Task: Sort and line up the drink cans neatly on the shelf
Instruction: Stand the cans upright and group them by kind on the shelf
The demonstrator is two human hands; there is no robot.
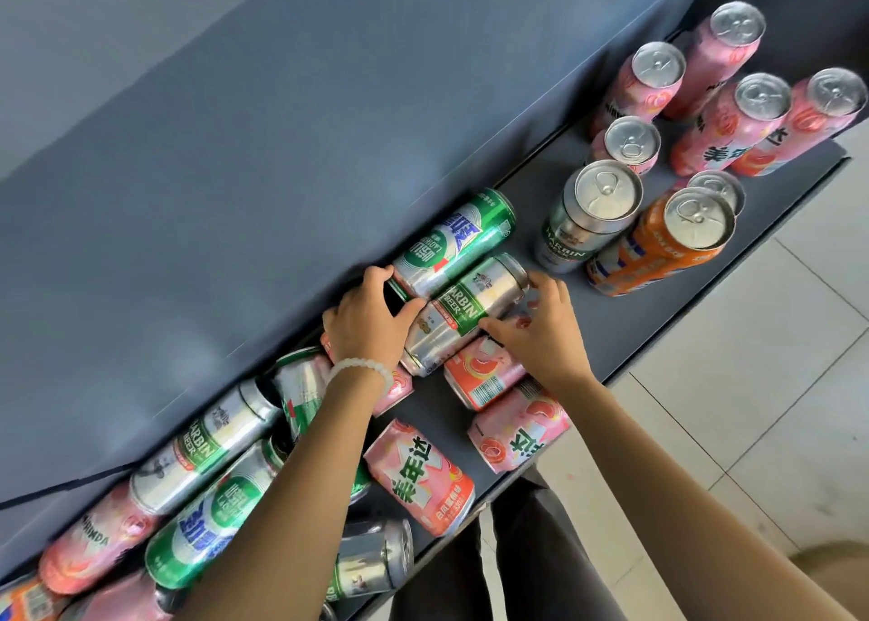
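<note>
A silver and green Harbin beer can [463, 312] lies on its side on the dark grey shelf [667, 305]. My right hand [541, 324] grips its near side, thumb and fingers curled round it. My left hand [364, 324] grips the bottom end of a green Laoshan can [454, 239] lying just behind it. To the right stand upright cans: a Harbin can [585, 216], an orange can [663, 244] and several pink cans [733, 122]. Lying pink cans [421, 477] and green cans [211, 521] crowd the left part of the shelf.
A blue-grey panel [282, 126] rises behind the shelf, close over the lying cans. The shelf's front edge runs diagonally, with pale tiled floor [776, 362] beyond it. Bare shelf surface shows between the lying cans and the upright group.
</note>
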